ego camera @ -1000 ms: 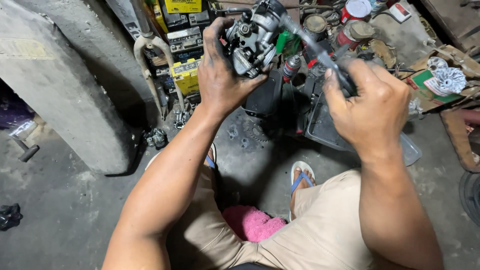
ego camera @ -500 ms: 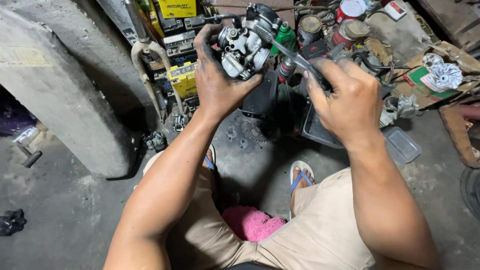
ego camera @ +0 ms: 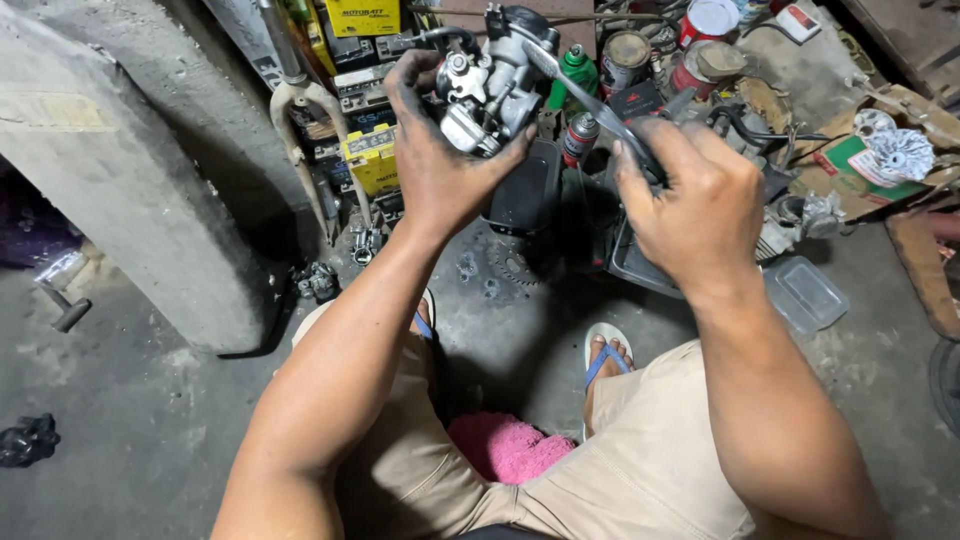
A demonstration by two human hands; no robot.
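The grimy left hand (ego camera: 440, 160) grips a silver metal carburetor (ego camera: 490, 85); the right hand (ego camera: 695, 205), fingers closed around a slim metal tool (ego camera: 585, 100), touches its right side.

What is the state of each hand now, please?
Left hand: closed on the metal carburetor.
Right hand: closed on the dark handle of a slim metal tool whose tip reaches the carburetor.

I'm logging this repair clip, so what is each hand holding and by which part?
The left hand grips the metal carburetor around its body. The right hand holds a slim metal tool by its handle end.
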